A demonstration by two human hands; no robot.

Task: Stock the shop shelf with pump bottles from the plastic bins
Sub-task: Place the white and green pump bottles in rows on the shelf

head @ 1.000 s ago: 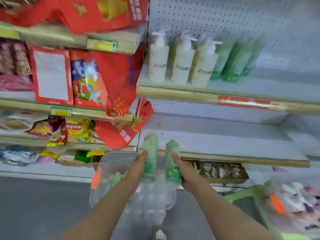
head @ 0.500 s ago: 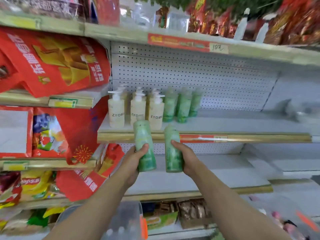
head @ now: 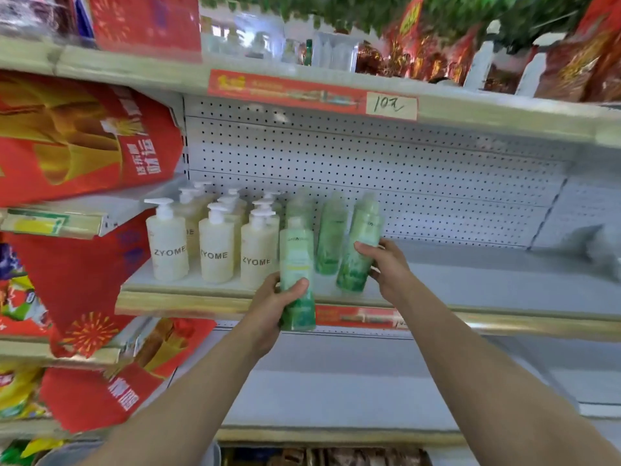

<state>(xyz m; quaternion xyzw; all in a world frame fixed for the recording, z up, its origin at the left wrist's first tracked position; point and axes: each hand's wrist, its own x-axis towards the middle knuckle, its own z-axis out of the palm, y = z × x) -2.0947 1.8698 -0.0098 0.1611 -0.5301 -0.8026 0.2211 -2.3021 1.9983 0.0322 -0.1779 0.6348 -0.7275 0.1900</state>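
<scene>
**A:** Are both hands loaded?

**B:** Yes. At frame centre the left hand (head: 277,299) wraps a green bottle (head: 297,264) before the shelf (head: 188,302) lip. Just right of it, the right hand (head: 386,267) grips a tilted second bottle (head: 358,243).

**A:** Any advice?

**B:** I'd stand it upright beside the green row (head: 331,237), clear of the ZYOME bottles (head: 215,253).

**A:** And the bin?

**B:** Only what looks like a sliver (head: 64,455) shows at bottom left, and its contents are hidden.

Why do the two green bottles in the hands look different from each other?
The left green plastic bottle stands upright; the right green plastic bottle leans, top tipped right. The left one is in front of the shelf's gold front edge; the right one is over the white shelf board. The left hand grips low on its bottle; the right hand grips nearer the middle. Both look like the same product.
</scene>
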